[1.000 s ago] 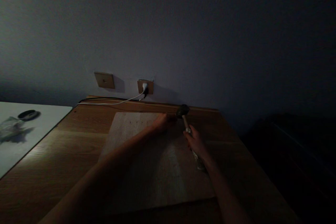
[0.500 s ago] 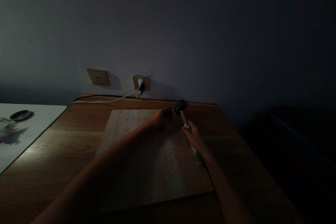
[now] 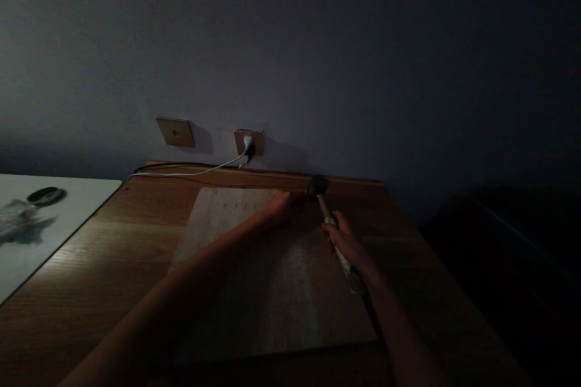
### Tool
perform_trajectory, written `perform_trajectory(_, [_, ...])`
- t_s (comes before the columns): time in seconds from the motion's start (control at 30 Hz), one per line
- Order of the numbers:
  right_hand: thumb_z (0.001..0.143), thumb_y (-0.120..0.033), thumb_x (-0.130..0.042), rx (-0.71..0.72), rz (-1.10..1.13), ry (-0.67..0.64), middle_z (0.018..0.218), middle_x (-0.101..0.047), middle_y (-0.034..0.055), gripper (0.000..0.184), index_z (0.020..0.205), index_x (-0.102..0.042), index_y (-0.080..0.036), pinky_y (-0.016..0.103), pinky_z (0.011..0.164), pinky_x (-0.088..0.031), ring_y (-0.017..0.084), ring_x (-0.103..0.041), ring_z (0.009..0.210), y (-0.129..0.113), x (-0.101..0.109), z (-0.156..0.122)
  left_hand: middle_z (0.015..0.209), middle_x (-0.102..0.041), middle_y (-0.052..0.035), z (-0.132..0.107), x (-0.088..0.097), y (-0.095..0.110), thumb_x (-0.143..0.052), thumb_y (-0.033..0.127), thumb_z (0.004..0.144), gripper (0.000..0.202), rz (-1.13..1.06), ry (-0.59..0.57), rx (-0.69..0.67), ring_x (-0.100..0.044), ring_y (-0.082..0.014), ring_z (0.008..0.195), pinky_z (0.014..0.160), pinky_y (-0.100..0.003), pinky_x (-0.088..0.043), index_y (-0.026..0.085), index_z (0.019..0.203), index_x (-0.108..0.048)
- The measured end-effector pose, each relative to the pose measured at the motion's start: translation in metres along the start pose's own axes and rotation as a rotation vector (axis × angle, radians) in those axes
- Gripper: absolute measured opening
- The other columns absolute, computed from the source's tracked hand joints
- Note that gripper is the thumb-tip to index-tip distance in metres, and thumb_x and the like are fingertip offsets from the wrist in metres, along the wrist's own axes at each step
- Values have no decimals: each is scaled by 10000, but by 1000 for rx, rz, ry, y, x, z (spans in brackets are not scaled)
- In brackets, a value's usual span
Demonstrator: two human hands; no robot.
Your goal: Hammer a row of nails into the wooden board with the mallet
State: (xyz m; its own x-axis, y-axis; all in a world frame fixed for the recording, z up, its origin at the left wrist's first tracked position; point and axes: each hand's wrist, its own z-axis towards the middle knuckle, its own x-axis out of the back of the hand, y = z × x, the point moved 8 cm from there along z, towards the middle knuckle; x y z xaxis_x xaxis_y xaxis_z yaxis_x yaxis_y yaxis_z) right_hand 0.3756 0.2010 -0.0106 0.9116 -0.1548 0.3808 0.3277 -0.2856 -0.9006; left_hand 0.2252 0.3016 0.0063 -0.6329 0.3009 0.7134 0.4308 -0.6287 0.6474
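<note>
My right hand (image 3: 344,238) is wrapped round the wooden handle of a hammer (image 3: 317,187), whose dark head points away from me. Close to the left of that head, my left hand (image 3: 282,205) rests low over the far edge of a wooden board (image 3: 254,302). Its fingers are bent together in deep shadow, and whatever they pinch is too small and dark to make out. Several small dots, nails or holes, run in a row along the board's far left edge.
The board lies on a wooden table (image 3: 104,254) against the wall. A white plug sits in a wall socket (image 3: 249,143), with cables (image 3: 181,174) along the table's back edge. To the left, a white surface (image 3: 86,193) bears a dark round object (image 3: 45,196) and crumpled clear plastic (image 3: 20,222).
The view has shifted slightly, moving the scene a little to the right. The hammer's head is slightly lower and nearer the fingers of my left hand.
</note>
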Motion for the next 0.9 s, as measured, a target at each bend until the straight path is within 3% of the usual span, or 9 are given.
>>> perform_trajectory(0.13, [710, -395, -539, -45, 9, -48, 628, -535, -98, 308, 969, -446, -258, 209, 363, -347, 103, -467, 397, 2, 2, -4, 1059, -770, -40, -1, 1, -1, -597, 149, 856, 388, -26, 5, 25, -716, -173, 928, 837, -241, -533, 205, 1231, -678])
perform_trajectory(0.33, [690, -489, -573, 15, 57, -60, 548, -492, -119, 368, 940, -419, -267, 218, 360, -335, 106, -413, 382, 0, 3, -7, 1008, -774, -38, -1, -1, 5, -593, 138, 861, 283, 44, -46, 3, -712, -183, 888, 828, -251, -529, 194, 1100, -733])
perform_trajectory(0.57, [688, -515, -596, 48, 98, -34, 550, -492, -117, 382, 917, -431, -258, 220, 367, -322, 90, -398, 366, -7, 10, -9, 1063, -776, -43, 0, -4, 3, -588, 141, 862, 287, 18, -63, -33, -714, -194, 966, 897, -271, -519, 195, 1091, -752])
perform_trajectory(0.9, [707, -502, -611, 55, 103, -50, 553, -494, -112, 371, 936, -450, -259, 228, 373, -340, 100, -414, 369, -5, 12, -11, 1037, -759, -76, 0, -3, 4, -588, 174, 890, 233, 135, -16, -55, -702, -229, 958, 883, -315, -530, 199, 1034, -768])
